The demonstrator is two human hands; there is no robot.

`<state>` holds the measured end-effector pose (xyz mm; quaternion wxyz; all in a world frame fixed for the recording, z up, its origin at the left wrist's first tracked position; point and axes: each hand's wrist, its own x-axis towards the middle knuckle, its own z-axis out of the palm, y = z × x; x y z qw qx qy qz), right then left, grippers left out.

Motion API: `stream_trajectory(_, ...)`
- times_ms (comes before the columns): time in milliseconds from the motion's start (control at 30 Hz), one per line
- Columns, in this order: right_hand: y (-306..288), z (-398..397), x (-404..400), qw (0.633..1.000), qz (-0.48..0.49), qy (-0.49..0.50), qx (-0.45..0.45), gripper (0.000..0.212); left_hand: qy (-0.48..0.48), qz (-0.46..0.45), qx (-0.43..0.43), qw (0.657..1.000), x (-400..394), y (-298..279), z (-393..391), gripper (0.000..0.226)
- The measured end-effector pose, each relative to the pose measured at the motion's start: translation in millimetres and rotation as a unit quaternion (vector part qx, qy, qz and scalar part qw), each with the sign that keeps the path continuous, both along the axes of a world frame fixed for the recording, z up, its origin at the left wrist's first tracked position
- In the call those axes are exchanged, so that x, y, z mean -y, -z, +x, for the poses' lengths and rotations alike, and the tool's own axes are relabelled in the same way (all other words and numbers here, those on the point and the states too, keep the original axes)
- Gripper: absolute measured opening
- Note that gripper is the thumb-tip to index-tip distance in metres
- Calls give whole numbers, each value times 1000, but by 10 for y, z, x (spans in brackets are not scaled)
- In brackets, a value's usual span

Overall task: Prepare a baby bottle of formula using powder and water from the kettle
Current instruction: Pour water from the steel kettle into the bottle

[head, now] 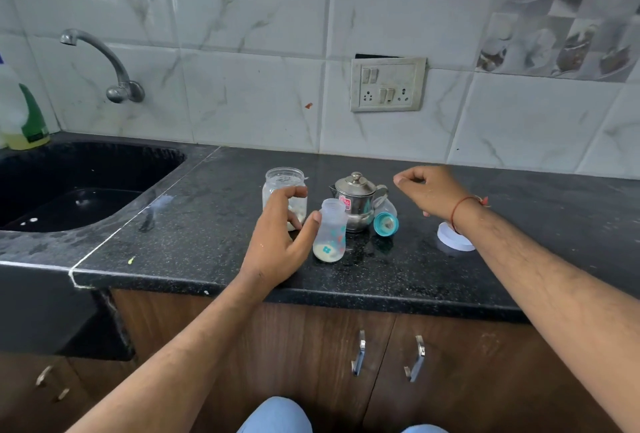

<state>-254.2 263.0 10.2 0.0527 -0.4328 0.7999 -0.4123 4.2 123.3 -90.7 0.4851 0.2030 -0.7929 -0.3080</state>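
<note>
The left hand (pixel 280 235) is spread empty, thumb at the shoulder of the open baby bottle (pixel 331 231), apparently to steady it; actual contact cannot be confirmed. The right hand (pixel 429 191) is loosely curled, empty, raised near the kettle (pixel 356 200), presumably for pouring. Powder lies in the bottle's base. The powder jar (pixel 284 195) stands uncapped behind; teat cap (pixel 385 221) and lid (pixel 453 242) lie rightward. The worktop (pixel 207 217) front edge is near; open room remains right.

sink (pixel 104 169) far left | tap (pixel 104 61) above | detergent bottle (pixel 24 117) corner | socket panel (pixel 388 84) wall
</note>
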Motion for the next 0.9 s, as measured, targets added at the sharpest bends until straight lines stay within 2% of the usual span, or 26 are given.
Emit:
stream_trajectory(133, 116, -111, 28, 997, -5, 18, 69, 22, 46, 25, 39, 998, 23, 0, -41, 70)
stream_trajectory(200, 143, -114, 89, 994, -4, 19, 104, 30, 66, 47, 60, 995, 59, -8, -67, 73)
stream_trajectory(333, 161, -99, 242, 989, 23, 8, 149, 39, 69, 66, 136, 986, 120, 26, -115, 47)
stream_trajectory(433, 151, -83, 327, 989, 70, 2, 131, 45, 77, 41, 171, 981, 121, 27, -136, 28)
stream_trajectory(533, 155, -78, 383, 988, 103, -14, 117, 47, 81, 39, 173, 981, 120, 6, -129, 28)
stream_trajectory(600, 172, -86, 409, 987, 112, -29, 115, 41, 84, 42, 174, 980, 120, -3, -126, 26)
stream_trajectory(900, 213, -109, 449, 991, 89, -49, 86, 36, 89, 42, 178, 979, 93, -54, -136, 31)
